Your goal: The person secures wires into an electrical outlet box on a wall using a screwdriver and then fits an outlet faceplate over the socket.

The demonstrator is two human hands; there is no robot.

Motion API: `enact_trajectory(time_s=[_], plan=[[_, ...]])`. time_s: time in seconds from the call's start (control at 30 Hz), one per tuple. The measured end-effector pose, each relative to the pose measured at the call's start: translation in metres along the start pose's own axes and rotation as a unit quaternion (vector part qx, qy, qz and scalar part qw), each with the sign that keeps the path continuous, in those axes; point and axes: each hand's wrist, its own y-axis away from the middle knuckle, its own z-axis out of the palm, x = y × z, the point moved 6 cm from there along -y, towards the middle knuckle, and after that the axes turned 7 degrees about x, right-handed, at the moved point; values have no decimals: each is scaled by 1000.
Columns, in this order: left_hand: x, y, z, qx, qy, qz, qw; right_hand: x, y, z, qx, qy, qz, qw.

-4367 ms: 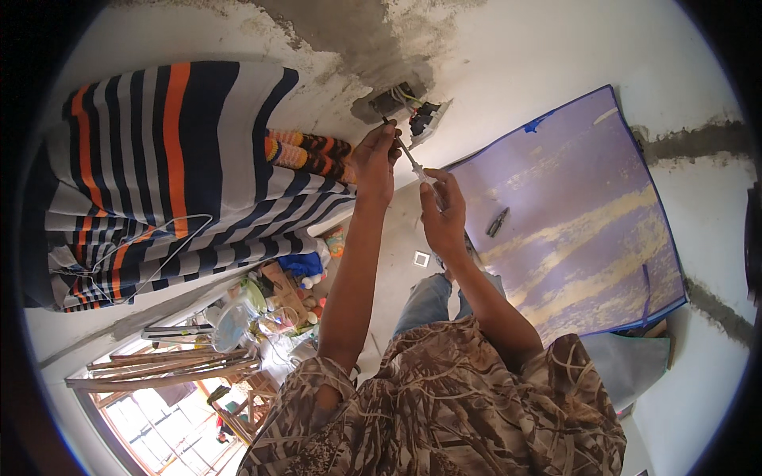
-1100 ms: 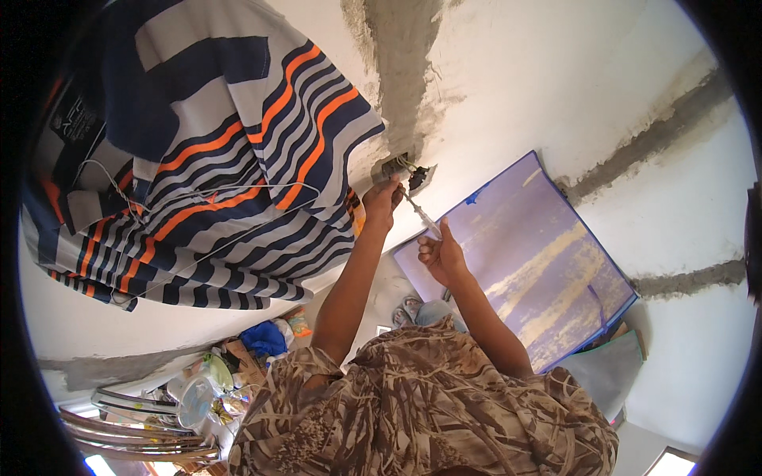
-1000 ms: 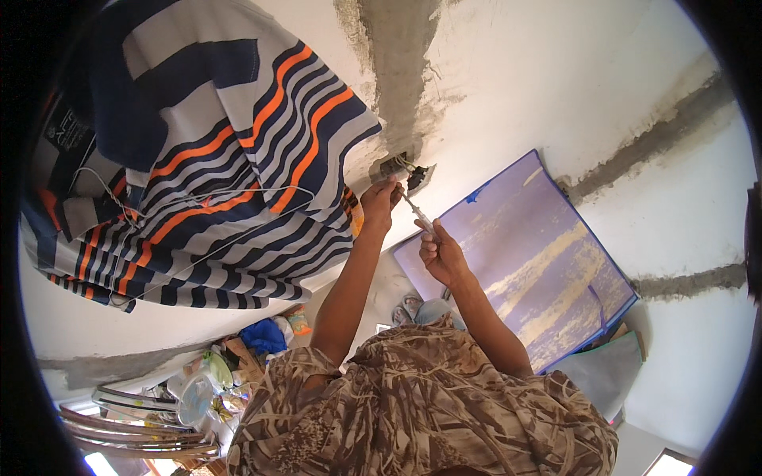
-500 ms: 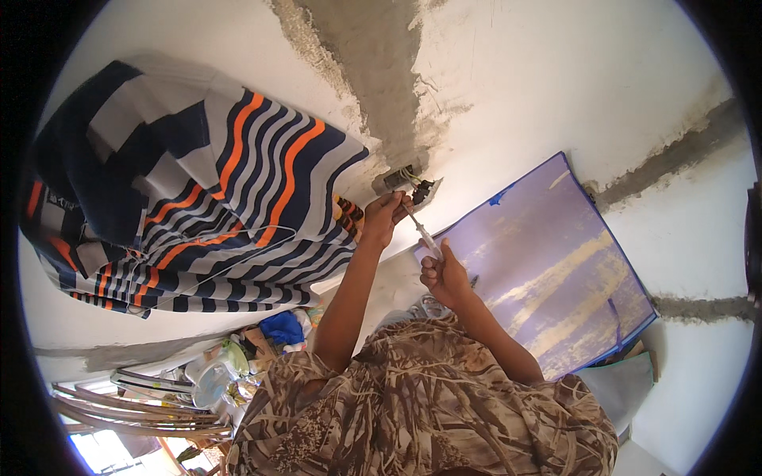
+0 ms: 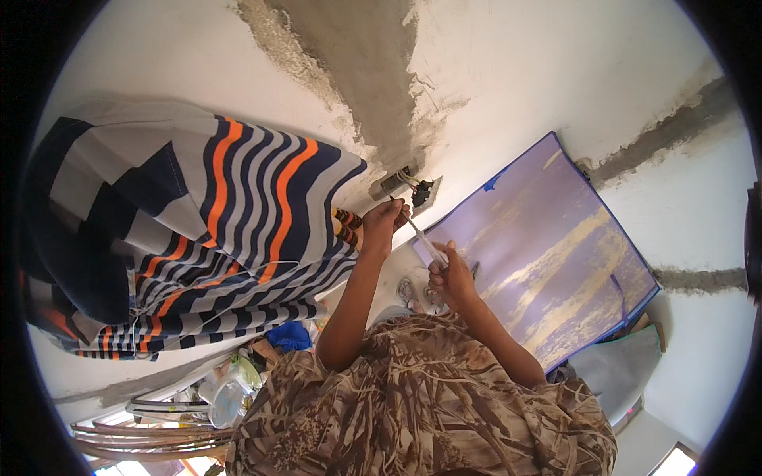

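My right hand (image 5: 451, 279) is wrapped round the clear handle of a screwdriver (image 5: 429, 245). The screwdriver's thin shaft points up and left, and its tip ends at the fingers of my left hand (image 5: 383, 224). That left hand is pinched closed; a small dark bit shows above the fingertips, too small to name. Just beyond the hands, a black electrical fitting (image 5: 422, 193) with a pale plate hangs on wires out of a recessed wall box (image 5: 389, 184). My left hand is below the box and apart from the fitting.
A striped cloth (image 5: 262, 198) hangs on the left, close to my left forearm. A purple board with a blue edge (image 5: 548, 254) leans on the right. Grey cement patches (image 5: 357, 63) run over the white wall. Lower left are a clear container (image 5: 228, 401) and bent strips (image 5: 151, 436).
My hands have drawn slightly away from the fitting, leaving a wider gap under the wall box. The screwdriver still points at my left fingers. The view has shifted a little.
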Motion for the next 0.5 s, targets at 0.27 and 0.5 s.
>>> enact_trajectory(time_s=[0.27,0.5], plan=[[-5,5,-12,-21,-79,-18,996,17,-9,16,-5,-127,-23,992],[2,10,-7,-40,-61,-2,997,20,-5,23,57,-56,-144,986]])
